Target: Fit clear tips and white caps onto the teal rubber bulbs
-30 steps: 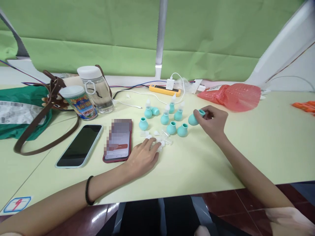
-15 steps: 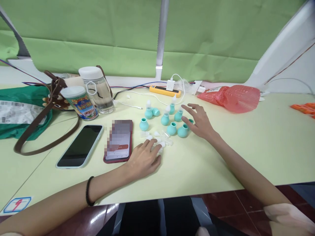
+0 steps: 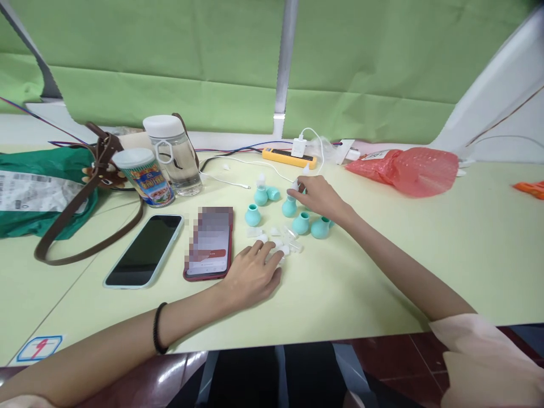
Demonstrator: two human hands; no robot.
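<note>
teal round rubbery bulb (image 3: 289,208): right hand (image 3: 322,196) narrow above, hold unclear; left hand (image 3: 253,271) half-spread, seven o'clock; pinch upright, gently.

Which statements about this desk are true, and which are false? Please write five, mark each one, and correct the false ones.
1. The left hand is at the white pieces. True.
2. The right hand is at the red bag. False: it is at the top of a teal bulb.
3. A charger is on the yellow strip. True.
4. The bottle stands right of the strip. False: it stands left of it.
5. A dark band is on the left wrist. True.
</note>
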